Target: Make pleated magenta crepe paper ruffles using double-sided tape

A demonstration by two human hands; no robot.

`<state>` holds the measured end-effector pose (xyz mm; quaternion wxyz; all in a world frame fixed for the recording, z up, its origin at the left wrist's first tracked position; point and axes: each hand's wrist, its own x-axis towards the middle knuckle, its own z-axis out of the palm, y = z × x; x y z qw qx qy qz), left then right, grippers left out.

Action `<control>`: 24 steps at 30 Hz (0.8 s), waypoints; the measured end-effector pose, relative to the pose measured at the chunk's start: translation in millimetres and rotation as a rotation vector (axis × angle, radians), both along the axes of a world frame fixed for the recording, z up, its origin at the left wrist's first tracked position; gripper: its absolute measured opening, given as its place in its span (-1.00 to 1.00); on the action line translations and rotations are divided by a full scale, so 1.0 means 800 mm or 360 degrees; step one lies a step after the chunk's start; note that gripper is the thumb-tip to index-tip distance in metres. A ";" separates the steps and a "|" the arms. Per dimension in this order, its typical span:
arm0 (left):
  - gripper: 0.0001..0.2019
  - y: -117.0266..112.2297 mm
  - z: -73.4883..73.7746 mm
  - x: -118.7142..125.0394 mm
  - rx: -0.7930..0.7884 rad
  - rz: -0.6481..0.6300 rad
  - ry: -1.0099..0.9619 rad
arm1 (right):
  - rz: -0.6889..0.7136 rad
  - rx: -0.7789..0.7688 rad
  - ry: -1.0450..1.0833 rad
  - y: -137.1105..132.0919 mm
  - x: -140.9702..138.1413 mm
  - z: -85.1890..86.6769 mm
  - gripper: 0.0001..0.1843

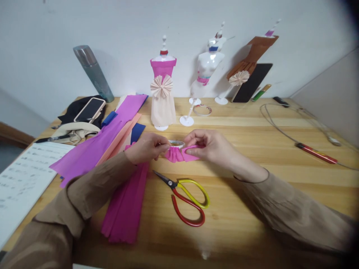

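Observation:
Both of my hands meet over the middle of the wooden table (252,209). My left hand (147,147) pinches the left end of a small gathered piece of pink crepe paper (181,154). My right hand (210,145) pinches its right end, fingers closed on the pleats. A small roll of clear tape (176,143) sits just behind the paper, between the two hands. Red and yellow scissors (189,198) lie open on the table just in front of my hands. A long strip of magenta crepe paper (126,207) lies under my left forearm.
Three small mannequins stand at the back: one in a pink and cream paper dress (162,93), a bare white one (206,71), one in brown paper (249,59). Purple, peach and blue sheets (109,134), a phone (89,109), a flask (94,73), printed pages (22,179) lie left. A cable and red tool (316,153) lie right.

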<state>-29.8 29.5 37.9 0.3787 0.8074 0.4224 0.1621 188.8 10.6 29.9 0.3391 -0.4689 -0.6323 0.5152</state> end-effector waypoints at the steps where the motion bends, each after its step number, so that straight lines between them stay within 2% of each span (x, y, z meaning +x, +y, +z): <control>1: -0.79 0.000 0.000 0.000 0.0009 -0.0006 0.0002 | 0.0009 0.0040 -0.0030 -0.001 -0.001 -0.001 -0.76; 5: -0.79 -0.001 0.003 0.001 0.0028 0.0010 0.0028 | -0.0001 0.0154 -0.0084 -0.003 -0.003 -0.004 -0.80; 16: -0.78 -0.002 0.001 0.003 0.0063 -0.0013 0.0003 | -0.0093 0.0153 -0.0094 0.002 -0.007 -0.017 -0.80; 24: -0.77 -0.004 0.002 0.003 0.0047 -0.0030 0.0021 | -0.0094 0.0182 -0.0162 -0.002 -0.010 -0.017 -0.82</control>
